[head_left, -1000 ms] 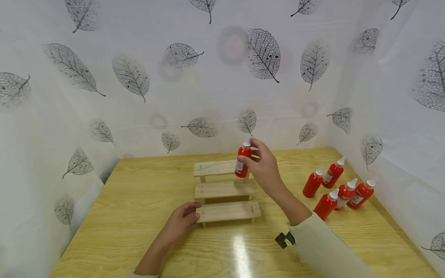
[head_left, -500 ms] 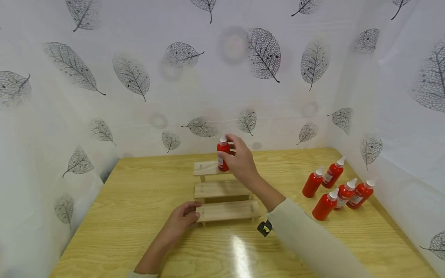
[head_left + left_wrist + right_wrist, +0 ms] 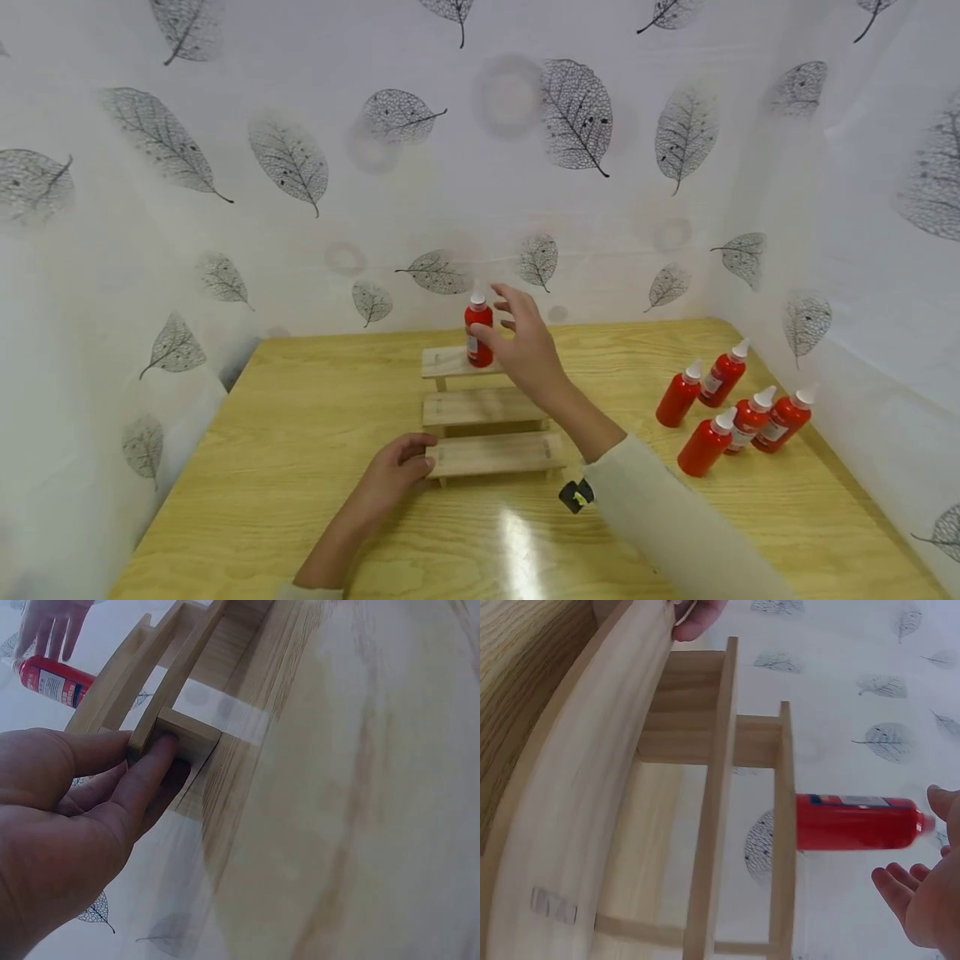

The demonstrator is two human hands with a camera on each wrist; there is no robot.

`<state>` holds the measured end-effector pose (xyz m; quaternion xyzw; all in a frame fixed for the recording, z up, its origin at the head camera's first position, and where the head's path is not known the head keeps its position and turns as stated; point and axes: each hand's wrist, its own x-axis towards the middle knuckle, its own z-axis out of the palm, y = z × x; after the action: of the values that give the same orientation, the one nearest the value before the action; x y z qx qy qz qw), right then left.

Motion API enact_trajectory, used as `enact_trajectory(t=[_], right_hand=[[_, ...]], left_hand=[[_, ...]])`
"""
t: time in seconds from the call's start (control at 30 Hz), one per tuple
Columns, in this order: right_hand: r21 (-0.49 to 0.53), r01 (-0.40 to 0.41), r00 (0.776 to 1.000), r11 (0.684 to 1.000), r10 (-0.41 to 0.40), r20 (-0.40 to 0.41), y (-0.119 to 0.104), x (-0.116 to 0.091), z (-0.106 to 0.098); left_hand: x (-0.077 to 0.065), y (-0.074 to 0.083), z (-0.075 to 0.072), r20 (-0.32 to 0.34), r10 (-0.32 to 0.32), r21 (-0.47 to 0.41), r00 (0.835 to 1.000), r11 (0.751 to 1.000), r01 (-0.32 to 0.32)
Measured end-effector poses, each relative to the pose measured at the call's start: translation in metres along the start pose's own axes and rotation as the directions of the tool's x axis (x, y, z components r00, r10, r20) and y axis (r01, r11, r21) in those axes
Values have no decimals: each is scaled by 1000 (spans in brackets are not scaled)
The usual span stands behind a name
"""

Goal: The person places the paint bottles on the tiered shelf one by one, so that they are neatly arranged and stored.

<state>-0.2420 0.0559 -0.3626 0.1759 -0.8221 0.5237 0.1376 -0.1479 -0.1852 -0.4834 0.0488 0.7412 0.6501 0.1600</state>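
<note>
A three-step wooden rack stands mid-table. On the left half of its top step sits a red squeeze bottle with a white nozzle, upright. My right hand is just right of the bottle, fingers spread and thumb apart; the right wrist view shows a gap between the fingers and the bottle. My left hand pinches the left end of the lowest step; in the left wrist view thumb and fingers close around that board end.
Several more red squeeze bottles with white nozzles stand on the right side of the table. A white curtain with leaf prints encloses the back and sides. A small black item hangs at the right sleeve.
The right hand has carried the bottle leftward onto the rack's top step. Its fingers have since opened and come off the bottle. The left hand stays at the rack's lowest step.
</note>
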Motion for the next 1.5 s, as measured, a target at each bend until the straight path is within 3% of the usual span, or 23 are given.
enact_trajectory(t=[0.23,0.63,0.87,0.97,1.07,1.23,1.5], right_hand=[[-62,29,998,998,-33,-62,9,-26,-38],[-233,-61,990,971,30,-136,25,-77,-108],[-346,-132,974,929,57,-218,30,-113,-150],[-345,-182,961,921,92,-260,35,-128,-164],[-324,-261,941,909,164,-296,43,-142,-180],[-179,-363,905,914,301,-302,59,-162,-204],[38,-441,851,897,432,-299,86,-188,-209]], left_hand=[[1,0,1,3,14,1,1000,1000,-14],[2,-2,1,7,18,2,1000,1000,-18],[2,-2,1,2,0,-15,1000,1000,0],[2,-3,0,-2,-9,-10,1000,1000,9],[2,-3,-1,5,-9,-18,1000,1000,9],[3,-3,-1,21,-11,-45,1000,999,12],[4,-5,0,14,-16,-41,1000,999,16]])
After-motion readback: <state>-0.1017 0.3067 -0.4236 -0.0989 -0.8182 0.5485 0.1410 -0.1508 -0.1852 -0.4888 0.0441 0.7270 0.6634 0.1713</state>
